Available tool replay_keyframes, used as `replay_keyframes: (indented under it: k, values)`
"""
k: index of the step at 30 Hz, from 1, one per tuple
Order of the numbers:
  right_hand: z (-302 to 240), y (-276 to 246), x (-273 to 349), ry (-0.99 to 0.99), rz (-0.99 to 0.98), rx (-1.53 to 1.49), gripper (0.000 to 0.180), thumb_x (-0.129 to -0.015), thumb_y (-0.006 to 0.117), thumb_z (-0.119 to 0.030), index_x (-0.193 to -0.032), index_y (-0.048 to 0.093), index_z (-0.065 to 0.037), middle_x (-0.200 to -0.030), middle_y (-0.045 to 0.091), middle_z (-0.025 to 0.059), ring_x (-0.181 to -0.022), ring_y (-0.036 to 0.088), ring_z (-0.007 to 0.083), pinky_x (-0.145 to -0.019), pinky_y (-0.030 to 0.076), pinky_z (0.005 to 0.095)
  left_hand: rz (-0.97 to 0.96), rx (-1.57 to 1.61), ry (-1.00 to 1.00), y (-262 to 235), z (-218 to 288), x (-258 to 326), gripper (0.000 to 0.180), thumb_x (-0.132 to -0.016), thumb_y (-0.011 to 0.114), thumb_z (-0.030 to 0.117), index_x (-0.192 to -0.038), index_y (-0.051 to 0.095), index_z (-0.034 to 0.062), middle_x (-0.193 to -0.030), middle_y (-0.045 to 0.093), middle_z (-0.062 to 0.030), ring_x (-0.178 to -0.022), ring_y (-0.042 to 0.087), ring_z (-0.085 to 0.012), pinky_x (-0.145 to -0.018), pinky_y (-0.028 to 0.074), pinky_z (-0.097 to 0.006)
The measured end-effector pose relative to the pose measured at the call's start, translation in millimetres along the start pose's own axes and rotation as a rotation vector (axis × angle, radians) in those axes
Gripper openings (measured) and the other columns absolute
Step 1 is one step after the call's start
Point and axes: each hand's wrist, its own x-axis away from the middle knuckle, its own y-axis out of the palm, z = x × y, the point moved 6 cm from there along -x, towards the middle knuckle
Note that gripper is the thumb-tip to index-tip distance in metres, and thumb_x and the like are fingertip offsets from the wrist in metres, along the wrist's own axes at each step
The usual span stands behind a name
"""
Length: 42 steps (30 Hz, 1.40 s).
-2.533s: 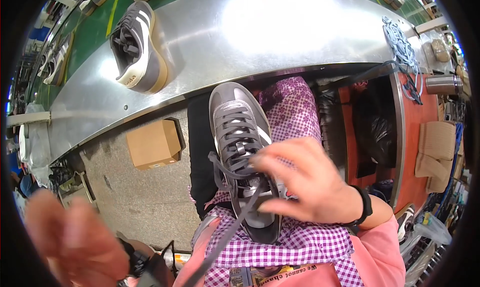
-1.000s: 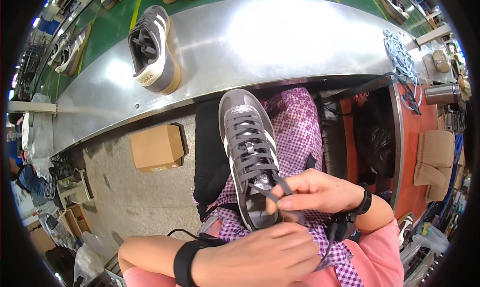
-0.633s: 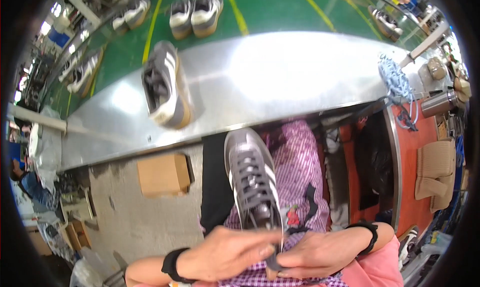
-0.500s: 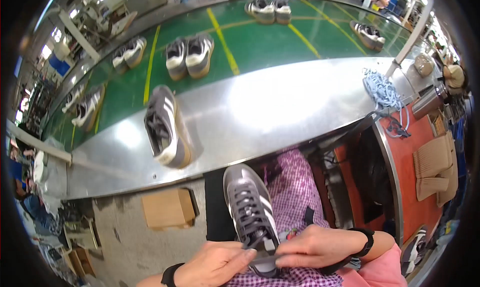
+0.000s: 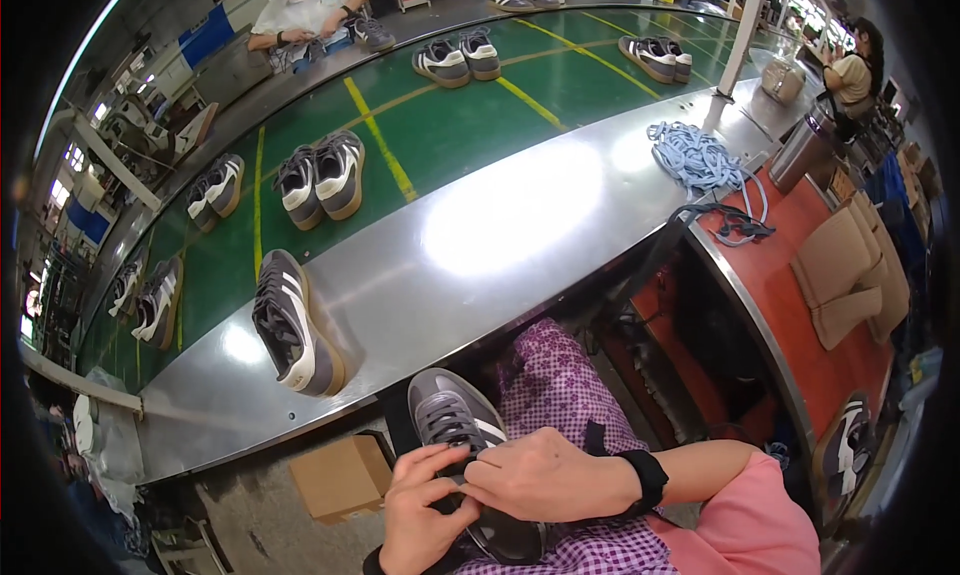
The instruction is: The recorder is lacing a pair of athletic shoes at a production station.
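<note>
A grey sneaker with white side stripes and dark laces rests on my lap, toe pointing away from me. Both hands meet over the upper end of its lacing. My left hand has its fingers curled and pinched at the dark shoelace. Close beside it, the fingers of my right hand are pressed together at the same spot. My fingers hide much of the lace ends and the shoe's opening. On the metal ledge ahead, to the left, stands a matching sneaker.
Past the metal ledge, a green conveyor belt carries several pairs of sneakers. Blue laces lie bundled at the right, near a red table. A cardboard box sits below the ledge. Another person works across the belt.
My hands have moved from the heel opening forward onto the laces, and the right now reaches across. My view has shifted, bringing a person across the belt into sight.
</note>
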Motion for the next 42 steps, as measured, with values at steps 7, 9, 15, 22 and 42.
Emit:
replay_keyframes:
  k: [7,9,15,22,42]
  values:
    - [33.7,16.2,33.6,0.211,-0.170,-0.117,0.072,-0.086,0.068,-0.035,-0.136,0.032,0.003,-0.125,0.045,0.0255,-0.113,0.051,0.0428,-0.092,0.046,0.0448,0.081,-0.153,0.183,-61.9,11.7,15.9,0.022,-0.085,0.068,0.019,-0.101,0.065,0.0033,-0.098,0.064,-0.0108,-0.100,0.059,-0.0319,-0.090,0.046,-0.038]
    - [38.5,31.5,39.1,0.420,-0.211,-0.405,0.086,-0.083,0.070,-0.041,-0.141,0.025,0.003,-0.133,0.040,0.0291,-0.121,0.045,0.0473,-0.097,0.043,0.0467,0.103,0.154,-0.163,-54.5,-32.3,11.6,0.029,-0.075,0.075,0.014,-0.099,0.063,0.0036,-0.105,0.062,-0.0120,-0.108,0.055,-0.0338,-0.095,0.043,-0.042]
    - [48.8,65.0,56.1,0.411,-0.321,-0.525,0.105,-0.078,0.071,-0.029,-0.150,0.001,0.002,-0.149,0.023,0.0301,-0.136,0.036,0.0399,-0.107,0.037,0.0407,0.588,-0.736,0.102,-115.0,-70.9,-43.1,0.042,-0.075,0.073,0.013,-0.114,0.059,0.0056,-0.118,0.057,-0.0180,-0.111,0.053,-0.0360,-0.095,0.043,-0.043]
    - [38.7,54.0,62.8,0.655,-0.184,-0.997,0.094,-0.075,0.056,0.001,-0.154,0.006,-0.007,-0.145,0.036,0.0119,-0.133,0.037,0.0160,-0.108,0.031,0.0293,0.183,-0.654,-0.169,-121.0,-134.3,-81.5,0.054,-0.074,0.071,0.019,-0.126,0.058,0.0190,-0.078,0.064,-0.0137,-0.073,0.063,-0.0345,-0.069,0.050,-0.044]
    - [186.7,-23.6,-55.5,0.375,0.304,-0.192,0.042,-0.097,0.051,-0.026,-0.130,0.050,0.001,-0.131,0.051,0.0274,-0.123,0.048,0.0416,-0.104,0.038,0.0446,-0.100,-0.628,0.086,-10.9,-25.2,-104.0,0.052,-0.064,0.083,0.046,-0.101,0.071,0.0111,-0.073,0.059,-0.0138,-0.067,0.062,-0.0316,-0.062,0.050,-0.040]
